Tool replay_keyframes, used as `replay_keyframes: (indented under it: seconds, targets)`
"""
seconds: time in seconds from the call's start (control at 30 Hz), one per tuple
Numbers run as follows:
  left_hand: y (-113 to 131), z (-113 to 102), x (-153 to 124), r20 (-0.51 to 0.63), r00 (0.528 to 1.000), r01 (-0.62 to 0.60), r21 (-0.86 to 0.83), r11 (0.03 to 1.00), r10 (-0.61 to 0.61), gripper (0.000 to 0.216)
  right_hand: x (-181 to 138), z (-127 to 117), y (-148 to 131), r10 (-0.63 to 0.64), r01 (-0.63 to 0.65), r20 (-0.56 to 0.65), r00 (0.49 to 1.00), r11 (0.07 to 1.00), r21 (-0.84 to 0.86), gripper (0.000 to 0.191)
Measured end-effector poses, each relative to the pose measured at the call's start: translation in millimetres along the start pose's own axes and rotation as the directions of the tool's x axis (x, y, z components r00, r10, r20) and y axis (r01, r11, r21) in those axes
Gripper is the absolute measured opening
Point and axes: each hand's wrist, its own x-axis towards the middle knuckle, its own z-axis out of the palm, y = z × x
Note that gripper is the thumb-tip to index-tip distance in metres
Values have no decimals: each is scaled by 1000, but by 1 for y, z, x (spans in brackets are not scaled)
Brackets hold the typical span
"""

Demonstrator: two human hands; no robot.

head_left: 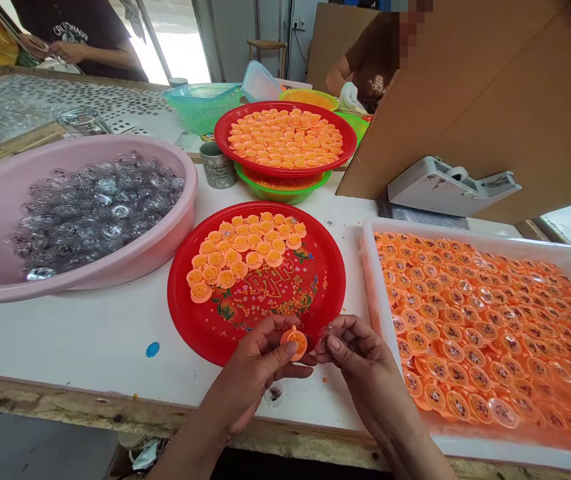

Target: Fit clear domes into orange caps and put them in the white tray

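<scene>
My left hand (260, 363) pinches a small orange cup-shaped plastic piece (295, 343), its round face turned up, over the front rim of a red tray (325, 267). Close beside it, my right hand (360, 350) has thumb and fingers closed on a small clear plastic cover (324, 335), partly hidden by the fingertips. Many similar orange pieces (240, 243) lie grouped on the back left of the tray, whose printed pattern shows at the front. Below my hands, another clear cover (274, 395) with a dark print lies on the white table.
At left stands a pink basin (185, 193) of clear covers. A white bin (370, 287) at right holds many orange pieces with printed faces. Behind are a stacked red tray (223, 140), a mug (217, 167), a tape dispenser (450, 190) and a cardboard sheet (465, 100). Two people work beyond.
</scene>
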Motion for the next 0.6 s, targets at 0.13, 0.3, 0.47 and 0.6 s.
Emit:
replay_keyframes:
  seconds: [0.13,0.3,0.47,0.6]
  targets:
    - [-4,-1,2,-41,992,-114,59,992,117,24,-3,-1,1,16,-16,-3,1000,999,-42,25]
    - [-9,0,3,-74,975,-194,184,963,211,22,-5,2,1,78,-81,38,996,992,96,18]
    - [-18,1,7,-102,960,-227,274,935,263,24,-3,9,8,157,-153,-5,988,971,182,20]
    - [-27,-1,12,-88,941,-257,446,858,328,28,-5,12,20,154,-145,-42,987,976,160,24]
